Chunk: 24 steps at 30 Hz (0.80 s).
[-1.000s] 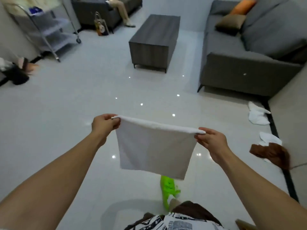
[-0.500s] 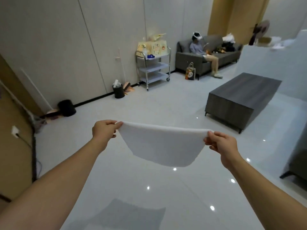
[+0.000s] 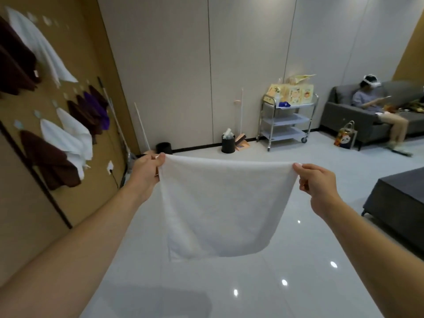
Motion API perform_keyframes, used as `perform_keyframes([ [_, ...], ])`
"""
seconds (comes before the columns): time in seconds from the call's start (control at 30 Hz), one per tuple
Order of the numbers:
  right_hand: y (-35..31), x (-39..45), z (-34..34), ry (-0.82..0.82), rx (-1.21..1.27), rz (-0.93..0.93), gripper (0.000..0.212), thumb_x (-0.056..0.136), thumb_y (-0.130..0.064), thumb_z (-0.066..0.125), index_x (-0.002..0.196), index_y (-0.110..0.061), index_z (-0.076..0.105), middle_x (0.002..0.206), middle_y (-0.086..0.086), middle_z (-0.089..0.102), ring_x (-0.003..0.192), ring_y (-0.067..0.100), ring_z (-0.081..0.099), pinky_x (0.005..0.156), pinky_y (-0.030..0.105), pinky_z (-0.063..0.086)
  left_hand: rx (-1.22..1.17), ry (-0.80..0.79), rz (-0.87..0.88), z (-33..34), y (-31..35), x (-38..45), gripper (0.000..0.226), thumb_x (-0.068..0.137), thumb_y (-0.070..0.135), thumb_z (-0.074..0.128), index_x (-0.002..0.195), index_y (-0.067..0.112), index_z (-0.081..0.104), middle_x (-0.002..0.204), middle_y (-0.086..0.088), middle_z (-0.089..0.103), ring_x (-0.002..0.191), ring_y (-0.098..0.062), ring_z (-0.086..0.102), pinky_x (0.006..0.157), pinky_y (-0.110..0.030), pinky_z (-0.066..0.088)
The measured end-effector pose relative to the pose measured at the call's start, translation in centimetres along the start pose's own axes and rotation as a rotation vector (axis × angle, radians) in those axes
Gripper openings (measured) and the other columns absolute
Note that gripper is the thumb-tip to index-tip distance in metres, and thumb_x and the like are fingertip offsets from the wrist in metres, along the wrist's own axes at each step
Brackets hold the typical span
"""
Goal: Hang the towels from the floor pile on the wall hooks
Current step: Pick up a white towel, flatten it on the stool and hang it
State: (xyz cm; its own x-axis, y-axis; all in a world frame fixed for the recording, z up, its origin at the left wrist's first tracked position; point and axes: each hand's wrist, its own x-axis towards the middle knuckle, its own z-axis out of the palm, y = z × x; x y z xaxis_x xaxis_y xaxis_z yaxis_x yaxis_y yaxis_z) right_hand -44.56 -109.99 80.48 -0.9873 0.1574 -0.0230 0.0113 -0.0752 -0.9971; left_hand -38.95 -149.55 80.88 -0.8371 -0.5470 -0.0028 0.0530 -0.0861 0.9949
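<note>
A white towel [image 3: 218, 205] hung spread in the middle of the frame, held up by its two top corners over the glossy floor [image 3: 229, 294]. The left hand [image 3: 146, 171] pinched the upper left corner between thumb and curled fingers, and the right hand [image 3: 316, 182] pinched the upper right corner the same way. The hands were well apart, both clamped on the towel, and the top edge ran nearly straight between them with a slight sag. The lower edge hung free above the floor, its right corner rounded and blurred.

At the left of the frame stood a tan wall [image 3: 75, 53] with small hooks [image 3: 37, 114] on it. Towels already hung there: a white one [image 3: 43, 47] and a dark brown one [image 3: 16, 65] at the upper left, two white ones [image 3: 68, 138] and a brown one [image 3: 50, 161] lower down, and a cluster of brown and purple ones [image 3: 94, 111] beside them. Thin poles [image 3: 142, 125] leaned in the corner near the left hand.

Against the pale back wall were a black bin [image 3: 228, 143] and a metal cart [image 3: 286, 125] carrying boxes. At the upper right a person [image 3: 376, 106] sat on a grey sofa [image 3: 344, 115], with a bag [image 3: 346, 138] on the floor in front. A dark table [image 3: 399, 198] showed at the right edge.
</note>
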Motion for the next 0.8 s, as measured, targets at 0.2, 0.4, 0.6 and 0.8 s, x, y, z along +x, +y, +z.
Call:
perform_keyframes([
  [0.2,-1.6,6.1,9.7,-0.103,0.185,0.026,0.018,0.090,-0.009,0.066,0.105,0.000,0.067,0.098,0.011,0.067,0.092,0.024,0.063,0.091,0.037,0.053,0.018,0.117,0.126,-2.7,2.2,7.1,0.019,0.102,0.021,0.055,0.084,0.020,0.063,0.085,-0.004,0.059,0.083,-0.023,0.054,0.077,-0.036,0.045],
  [0.4,-2.8,13.6,21.0,-0.260,0.258,0.033,0.014,0.100,-0.015,0.054,0.104,-0.004,0.061,0.102,0.009,0.062,0.093,0.025,0.059,0.080,0.039,0.049,0.004,0.177,0.120,-5.2,4.2,16.9,0.023,0.102,0.023,0.049,0.084,0.020,0.063,0.091,-0.007,0.060,0.087,-0.023,0.055,0.080,-0.037,0.044],
  [0.6,-3.2,19.6,32.9,-0.412,0.205,0.029,0.018,0.102,-0.015,0.050,0.110,-0.001,0.058,0.100,0.011,0.060,0.096,0.021,0.057,0.093,0.035,0.044,-0.076,0.183,0.038,-7.3,6.4,25.4,0.026,0.098,0.011,0.042,0.079,0.016,0.059,0.075,-0.006,0.054,0.069,-0.019,0.049,0.059,-0.030,0.040],
  [0.8,-2.9,23.8,42.9,-0.561,0.192,0.095,0.025,0.097,-0.012,0.051,0.073,-0.014,0.052,0.067,0.001,0.049,0.066,0.015,0.048,0.063,0.028,0.038,0.054,0.152,-0.060,-9.6,8.0,31.2,0.067,0.090,0.077,0.034,0.099,0.016,0.063,0.101,-0.004,0.064,0.091,-0.023,0.063,0.077,-0.036,0.053],
])
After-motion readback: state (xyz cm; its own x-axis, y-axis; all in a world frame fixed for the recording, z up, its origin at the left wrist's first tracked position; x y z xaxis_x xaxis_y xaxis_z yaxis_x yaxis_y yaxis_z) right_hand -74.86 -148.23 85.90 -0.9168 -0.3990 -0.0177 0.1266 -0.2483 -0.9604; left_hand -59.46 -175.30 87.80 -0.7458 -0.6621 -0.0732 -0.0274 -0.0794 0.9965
